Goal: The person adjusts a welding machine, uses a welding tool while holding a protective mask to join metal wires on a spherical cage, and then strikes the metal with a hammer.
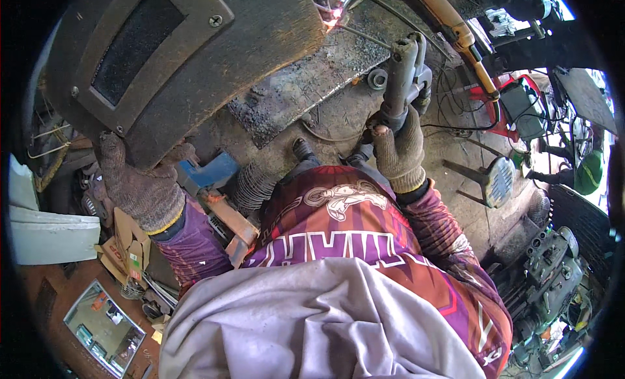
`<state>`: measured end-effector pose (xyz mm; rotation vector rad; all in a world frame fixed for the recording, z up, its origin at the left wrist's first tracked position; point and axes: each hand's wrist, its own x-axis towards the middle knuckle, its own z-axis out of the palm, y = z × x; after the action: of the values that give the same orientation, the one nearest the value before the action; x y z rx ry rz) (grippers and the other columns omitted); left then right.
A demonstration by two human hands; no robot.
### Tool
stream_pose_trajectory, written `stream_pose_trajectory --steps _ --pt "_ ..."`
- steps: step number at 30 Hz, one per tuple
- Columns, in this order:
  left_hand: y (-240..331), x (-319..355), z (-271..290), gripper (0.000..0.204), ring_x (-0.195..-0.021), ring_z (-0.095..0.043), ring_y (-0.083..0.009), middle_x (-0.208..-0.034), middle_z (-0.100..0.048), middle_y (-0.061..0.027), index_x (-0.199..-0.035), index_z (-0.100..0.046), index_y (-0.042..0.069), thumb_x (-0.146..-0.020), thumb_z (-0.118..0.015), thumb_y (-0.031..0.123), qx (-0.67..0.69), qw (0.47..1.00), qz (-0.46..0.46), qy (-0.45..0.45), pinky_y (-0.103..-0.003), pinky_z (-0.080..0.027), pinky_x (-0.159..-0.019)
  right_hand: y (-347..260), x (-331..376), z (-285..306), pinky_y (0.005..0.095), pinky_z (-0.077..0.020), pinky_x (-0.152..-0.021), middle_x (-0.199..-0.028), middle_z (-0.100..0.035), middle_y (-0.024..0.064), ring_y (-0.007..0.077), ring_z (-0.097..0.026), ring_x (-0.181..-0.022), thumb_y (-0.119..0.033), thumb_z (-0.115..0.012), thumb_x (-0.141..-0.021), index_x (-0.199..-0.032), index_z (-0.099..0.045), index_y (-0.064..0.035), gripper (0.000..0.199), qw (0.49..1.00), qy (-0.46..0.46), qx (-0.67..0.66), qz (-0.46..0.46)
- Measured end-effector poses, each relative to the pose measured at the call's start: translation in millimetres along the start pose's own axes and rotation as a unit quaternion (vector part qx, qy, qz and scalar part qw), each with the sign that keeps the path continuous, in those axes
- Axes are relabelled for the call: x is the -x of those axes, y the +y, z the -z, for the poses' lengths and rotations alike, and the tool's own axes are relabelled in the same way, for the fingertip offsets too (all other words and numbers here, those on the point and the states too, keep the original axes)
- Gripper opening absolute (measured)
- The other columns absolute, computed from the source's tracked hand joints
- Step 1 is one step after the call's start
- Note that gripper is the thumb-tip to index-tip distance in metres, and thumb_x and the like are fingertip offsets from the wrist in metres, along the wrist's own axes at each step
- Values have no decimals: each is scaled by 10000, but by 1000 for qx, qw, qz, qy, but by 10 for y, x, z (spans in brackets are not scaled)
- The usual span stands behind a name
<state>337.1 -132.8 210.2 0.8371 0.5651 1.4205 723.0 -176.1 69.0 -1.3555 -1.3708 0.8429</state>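
My left hand (144,191), in a dirty knit glove, grips the lower edge of a hand-held welding shield (254,60). This big brown board has a dark window in a screwed-on frame and covers the upper left of the view. Gloved as well, my right hand (402,148) is closed around a welding electrode holder (398,83). A thin electrode (366,38) runs from its jaws to a bright pinkish glow at some metal rods (329,2), partly hidden behind the shield's edge. Beneath lies a grimy metal plate (286,105) strewn with dark grit.
A round-topped stool (500,182) stands at the right, near a red chair (506,122) and loose cables. Machinery (547,275) is at lower right. By my left arm are a blue metal piece (211,172), a wire coil (254,187) and cardboard (129,249). Another person bends at far right.
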Motion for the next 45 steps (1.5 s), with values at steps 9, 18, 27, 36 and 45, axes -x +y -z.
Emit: stream_pose_trajectory --steps 9,18,27,36,45 --pt "-215 76 -184 535 -1217 -560 -379 -1359 -512 -250 -1409 -445 48 -944 -618 247 -23 991 -54 120 -564 -608 -811 -84 -6 -34 343 -530 -704 -862 -681 109 228 -680 -768 -327 -680 -910 -1262 -468 39 550 999 -2 -22 -42" --pt "-693 414 583 578 -1194 -586 -327 -1241 -617 -133 -1283 -580 83 -735 -757 122 -583 803 -47 -116 -512 -488 -990 98 62 -35 379 -511 -726 -1084 -650 141 230 -648 -858 -397 -554 -993 -1158 -606 3 436 993 -6 100 69" --pt "-552 394 -130 426 -1156 -613 -328 -1114 -705 -42 -980 -731 192 -562 -813 183 -776 594 -205 49 -526 -431 -1023 202 -18 53 330 -539 -630 -926 -697 117 235 -691 -777 -312 -575 -988 -1085 -640 -52 285 863 1 354 360" --pt "-555 305 -190 571 -1180 -609 -234 -1127 -706 0 -1034 -729 219 -477 -851 189 -853 462 -236 -48 -460 -408 -1077 319 120 87 345 -537 -556 -938 -693 72 229 -687 -681 -181 -693 -881 -1091 -656 -121 221 928 -27 281 244" --pt "-372 308 -288 578 -1170 -599 -266 -1125 -699 19 -1035 -724 201 -467 -832 220 -855 489 -136 -108 -469 -389 -1090 332 118 110 368 -568 -775 -1096 -655 140 264 -679 -933 -77 -730 -808 -1112 -640 -98 318 906 -18 333 263"
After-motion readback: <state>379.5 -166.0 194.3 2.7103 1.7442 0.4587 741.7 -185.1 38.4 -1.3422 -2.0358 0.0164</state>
